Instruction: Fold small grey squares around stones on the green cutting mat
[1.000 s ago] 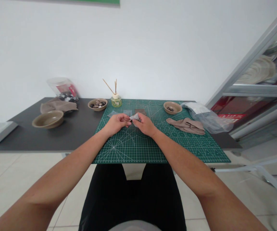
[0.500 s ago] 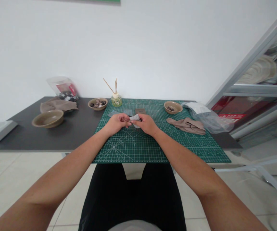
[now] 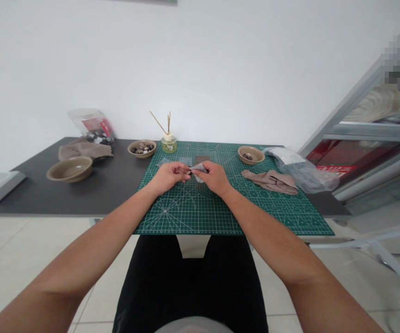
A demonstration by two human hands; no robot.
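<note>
Both hands meet over the middle of the green cutting mat (image 3: 186,212). My left hand (image 3: 170,176) and my right hand (image 3: 214,177) pinch a small grey piece of cloth (image 3: 197,168) between their fingertips, just above the mat. Behind the hands lie small flat fabric squares (image 3: 185,161) in grey and brown on the mat. What lies under the palms is hidden.
A reed diffuser (image 3: 168,143) and a bowl of stones (image 3: 142,148) stand behind; another small bowl (image 3: 251,154), a beige cloth (image 3: 270,181) and a plastic bag (image 3: 299,169) lie to the right. At the left are an empty bowl (image 3: 70,168), a folded cloth (image 3: 84,149), a jar (image 3: 92,125).
The hands stay in place and keep working the grey cloth; the right hand's fingers have shifted slightly, drawing the piece out between the fingertips. The view tilted a little.
</note>
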